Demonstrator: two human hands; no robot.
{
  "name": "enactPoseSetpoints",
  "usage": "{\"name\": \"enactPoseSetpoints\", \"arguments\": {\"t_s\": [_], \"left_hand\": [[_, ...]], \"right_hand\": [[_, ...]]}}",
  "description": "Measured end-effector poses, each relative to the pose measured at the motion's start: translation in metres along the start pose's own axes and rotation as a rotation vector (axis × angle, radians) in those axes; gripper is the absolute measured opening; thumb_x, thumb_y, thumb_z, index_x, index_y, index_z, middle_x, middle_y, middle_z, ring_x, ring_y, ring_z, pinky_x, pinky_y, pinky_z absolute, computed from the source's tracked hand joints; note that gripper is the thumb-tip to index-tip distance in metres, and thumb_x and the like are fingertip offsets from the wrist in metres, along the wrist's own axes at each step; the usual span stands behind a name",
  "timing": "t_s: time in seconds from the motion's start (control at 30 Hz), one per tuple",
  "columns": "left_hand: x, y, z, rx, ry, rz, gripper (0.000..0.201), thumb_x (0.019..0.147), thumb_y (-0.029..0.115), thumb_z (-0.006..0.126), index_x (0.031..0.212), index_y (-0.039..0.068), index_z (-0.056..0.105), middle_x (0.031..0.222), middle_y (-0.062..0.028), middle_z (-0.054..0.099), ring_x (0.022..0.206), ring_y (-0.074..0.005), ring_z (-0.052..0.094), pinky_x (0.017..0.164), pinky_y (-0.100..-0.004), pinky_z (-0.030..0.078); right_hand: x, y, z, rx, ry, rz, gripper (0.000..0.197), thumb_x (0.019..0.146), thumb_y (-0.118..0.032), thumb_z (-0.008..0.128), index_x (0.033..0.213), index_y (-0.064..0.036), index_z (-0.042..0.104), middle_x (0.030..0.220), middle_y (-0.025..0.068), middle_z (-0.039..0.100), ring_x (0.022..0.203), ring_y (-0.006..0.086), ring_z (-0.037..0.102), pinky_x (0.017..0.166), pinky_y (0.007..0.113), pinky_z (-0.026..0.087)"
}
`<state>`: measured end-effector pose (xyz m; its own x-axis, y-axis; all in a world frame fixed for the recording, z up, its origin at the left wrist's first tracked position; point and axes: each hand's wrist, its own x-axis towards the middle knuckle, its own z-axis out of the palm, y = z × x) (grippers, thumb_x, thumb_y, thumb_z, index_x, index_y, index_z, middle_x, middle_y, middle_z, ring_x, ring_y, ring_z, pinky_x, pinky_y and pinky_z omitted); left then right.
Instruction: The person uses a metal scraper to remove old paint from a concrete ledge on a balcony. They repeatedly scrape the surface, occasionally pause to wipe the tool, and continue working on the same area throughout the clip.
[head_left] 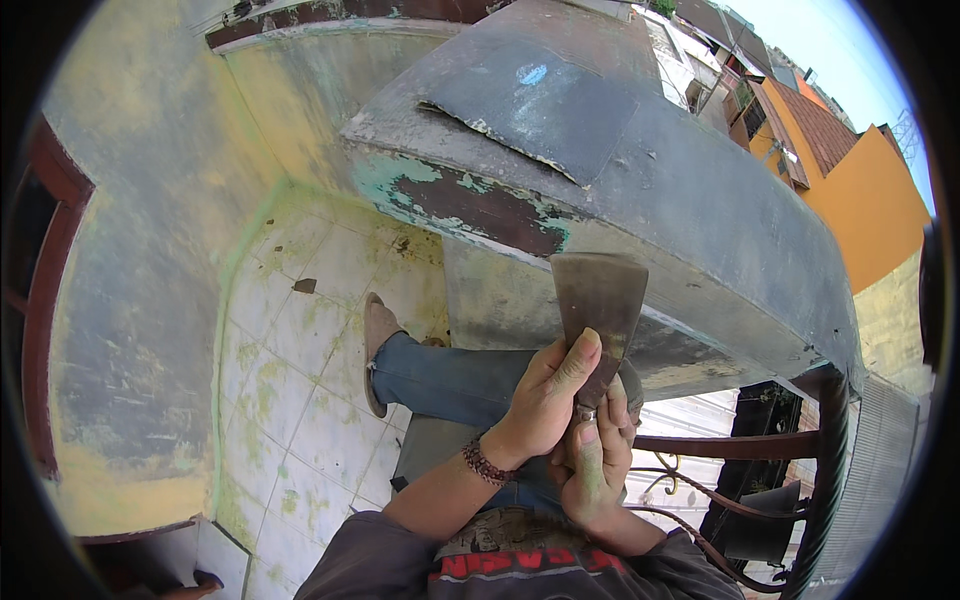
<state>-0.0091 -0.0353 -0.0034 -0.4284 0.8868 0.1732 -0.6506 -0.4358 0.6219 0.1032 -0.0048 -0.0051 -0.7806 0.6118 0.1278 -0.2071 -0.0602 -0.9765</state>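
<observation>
Both hands clamp a rusty scraper [600, 305] against the peeling balcony parapet [640, 190].

Left hand [545, 400] and right hand [598, 465] grip the handle together; blade at twelve o'clock, best kept flat under flaking paint.

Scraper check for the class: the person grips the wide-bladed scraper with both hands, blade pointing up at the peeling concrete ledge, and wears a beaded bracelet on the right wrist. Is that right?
Not quite. The beaded bracelet is on the left wrist, not the right, as the head view shows. The rest stands: the left hand and the right hand both grip the scraper, blade pointing up at the peeling concrete ledge.
</observation>
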Motion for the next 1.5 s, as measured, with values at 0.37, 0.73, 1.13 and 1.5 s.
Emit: {"name": "enactPoseSetpoints", "arguments": {"t_s": [0.37,0.73,1.13,1.5], "left_hand": [[0.005,0.014,0.004,0.041,0.031,-0.014,0.040,0.102,0.041,0.039,0.094,0.003,0.050,0.068,-0.0083,0.060,0.060,-0.0160,0.061,0.059,-0.0280,0.051],[-0.006,0.021,0.012,-0.028,0.052,-0.114,0.042,0.102,0.042,0.038,0.092,0.002,0.050,0.065,-0.0093,0.059,0.060,-0.0178,0.062,0.058,-0.0289,0.051],[-0.005,0.013,0.002,0.111,0.035,-0.083,0.044,0.103,0.040,0.036,0.087,0.002,0.053,0.065,-0.0070,0.060,0.059,-0.0133,0.059,0.060,-0.0259,0.048],[-0.005,0.003,-0.001,0.114,0.042,-0.042,0.053,0.102,0.047,0.032,0.085,0.001,0.052,0.064,-0.0102,0.060,0.058,-0.0204,0.062,0.057,-0.0309,0.051]], "right_hand": [[-0.010,-0.008,0.010,0.002,0.058,0.075,0.054,0.100,-0.015,0.038,0.148,0.0030,0.020,0.067,0.0005,0.051,0.045,0.0028,0.038,0.039,0.019,0.028],[-0.011,0.004,0.015,0.038,0.060,0.021,0.055,0.099,-0.018,0.039,0.148,0.0003,0.021,0.075,0.0022,0.054,0.045,0.0025,0.038,0.038,0.019,0.028],[-0.009,0.007,0.014,-0.030,0.043,-0.062,0.050,0.100,-0.017,0.039,0.144,0.0048,0.028,0.072,-0.0014,0.049,0.046,0.0022,0.039,0.040,0.018,0.028],[-0.008,0.029,-0.005,-0.270,0.037,-0.130,0.048,0.101,-0.024,0.038,0.140,0.0040,0.033,0.078,0.0000,0.054,0.044,0.0005,0.037,0.038,0.016,0.027]]}}
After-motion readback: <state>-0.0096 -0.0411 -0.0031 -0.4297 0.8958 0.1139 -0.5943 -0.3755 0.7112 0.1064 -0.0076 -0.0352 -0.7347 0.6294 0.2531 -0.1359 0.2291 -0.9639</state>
